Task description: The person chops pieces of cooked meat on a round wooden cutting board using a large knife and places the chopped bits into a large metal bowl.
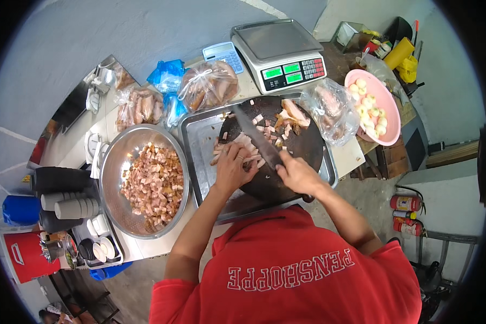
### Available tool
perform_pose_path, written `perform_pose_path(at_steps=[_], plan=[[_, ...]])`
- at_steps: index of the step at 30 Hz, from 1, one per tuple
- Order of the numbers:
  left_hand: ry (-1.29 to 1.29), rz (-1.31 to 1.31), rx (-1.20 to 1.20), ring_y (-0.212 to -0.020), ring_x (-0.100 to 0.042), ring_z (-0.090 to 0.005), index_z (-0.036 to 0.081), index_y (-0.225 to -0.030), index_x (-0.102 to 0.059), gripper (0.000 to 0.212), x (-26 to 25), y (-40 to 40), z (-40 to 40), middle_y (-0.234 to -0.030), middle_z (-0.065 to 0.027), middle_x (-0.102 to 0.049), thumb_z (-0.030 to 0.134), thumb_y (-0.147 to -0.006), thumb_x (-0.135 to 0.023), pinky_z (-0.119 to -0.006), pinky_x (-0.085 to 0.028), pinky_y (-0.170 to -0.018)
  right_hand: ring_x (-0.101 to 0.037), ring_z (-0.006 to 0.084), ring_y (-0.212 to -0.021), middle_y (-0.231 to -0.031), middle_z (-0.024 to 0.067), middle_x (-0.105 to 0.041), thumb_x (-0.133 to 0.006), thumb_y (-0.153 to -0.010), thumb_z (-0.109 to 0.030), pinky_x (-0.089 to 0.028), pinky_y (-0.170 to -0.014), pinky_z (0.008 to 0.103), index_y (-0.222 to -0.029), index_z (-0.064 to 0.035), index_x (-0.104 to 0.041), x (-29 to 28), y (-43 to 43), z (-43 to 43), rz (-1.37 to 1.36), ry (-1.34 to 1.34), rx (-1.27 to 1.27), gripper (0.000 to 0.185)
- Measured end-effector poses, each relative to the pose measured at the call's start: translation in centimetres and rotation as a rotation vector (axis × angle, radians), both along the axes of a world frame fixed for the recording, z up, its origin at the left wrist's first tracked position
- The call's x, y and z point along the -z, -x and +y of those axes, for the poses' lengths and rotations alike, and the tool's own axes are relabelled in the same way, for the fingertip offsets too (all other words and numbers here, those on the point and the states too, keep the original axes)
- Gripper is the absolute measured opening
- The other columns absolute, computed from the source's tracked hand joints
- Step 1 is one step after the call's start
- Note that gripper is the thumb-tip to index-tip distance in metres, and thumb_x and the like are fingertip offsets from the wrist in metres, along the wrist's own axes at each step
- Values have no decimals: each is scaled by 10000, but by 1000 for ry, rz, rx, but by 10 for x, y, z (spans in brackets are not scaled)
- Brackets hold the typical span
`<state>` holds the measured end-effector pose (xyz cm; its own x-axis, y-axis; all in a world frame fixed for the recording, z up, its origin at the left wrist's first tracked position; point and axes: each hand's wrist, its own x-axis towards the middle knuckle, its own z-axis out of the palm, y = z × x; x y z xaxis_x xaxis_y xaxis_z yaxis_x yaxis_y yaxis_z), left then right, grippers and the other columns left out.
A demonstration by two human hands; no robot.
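Observation:
My right hand (299, 172) grips the handle of a wide-bladed knife (256, 135), its blade slanting up and left across a round dark chopping board (308, 152). With bent fingers, my left hand (233, 168) holds down sliced cooked meat (245, 142) at the board's left side. The blade is beside these slices; whether it touches them I cannot tell. Small meat cubes (267, 130) are scattered beyond the knife. A larger piece of meat (295, 113) lies at the board's far right. Under the board is a metal tray (200, 135).
Left of the tray stands a steel bowl (112, 178) of diced meat (156, 186). Behind are bagged meat (208, 85), a calculator (222, 54) and a digital scale (281, 52). Another meat bag (331, 109) and a pink basin (393, 117) of peeled onions (368, 107) sit right.

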<state>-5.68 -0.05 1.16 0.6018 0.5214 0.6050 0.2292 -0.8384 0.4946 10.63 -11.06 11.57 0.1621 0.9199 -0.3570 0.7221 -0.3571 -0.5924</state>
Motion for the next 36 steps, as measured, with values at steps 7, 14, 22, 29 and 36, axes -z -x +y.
perform_pose_path(at_steps=[7,14,22,29,36], plan=[[81,-45,-61,-923,-513,-340,65,-881,-529,350,-28,1,5,-973,-126,-510,155,-631,-757,-432,-443,-807,-560,507,-699,-707,332,-567,-483,-902,-175,-443,-628,532,-1025,38,-398,-8,-5,-5,-62,-217,31,260],[110,11,-75,-857,-552,-342,53,-866,-568,231,-5,-5,13,-914,-121,-564,98,-664,-673,-441,-447,-827,-602,482,-750,-811,302,-618,-489,-876,-149,-486,-712,523,-1069,57,-428,-42,20,-5,-162,112,-146,288],[97,47,-68,-853,-558,-349,48,-859,-572,224,0,-8,15,-923,-133,-570,93,-663,-672,-427,-457,-759,-600,475,-780,-805,296,-613,-488,-854,-120,-482,-693,522,-1032,34,-432,17,18,31,-127,-75,-141,241],[137,55,-61,-864,-550,-353,38,-856,-554,184,-8,-7,9,-926,-149,-547,63,-698,-646,-429,-445,-795,-597,478,-786,-815,312,-606,-483,-872,-147,-465,-722,536,-1075,37,-427,19,18,18,-146,-13,-136,280],[335,-62,-112,-833,-554,-338,46,-821,-552,124,-12,-3,15,-910,-137,-547,24,-731,-634,-410,-458,-726,-558,501,-769,-750,321,-566,-497,-903,-157,-428,-651,511,-1060,26,-405,-45,-1,17,-49,-331,111,258]])
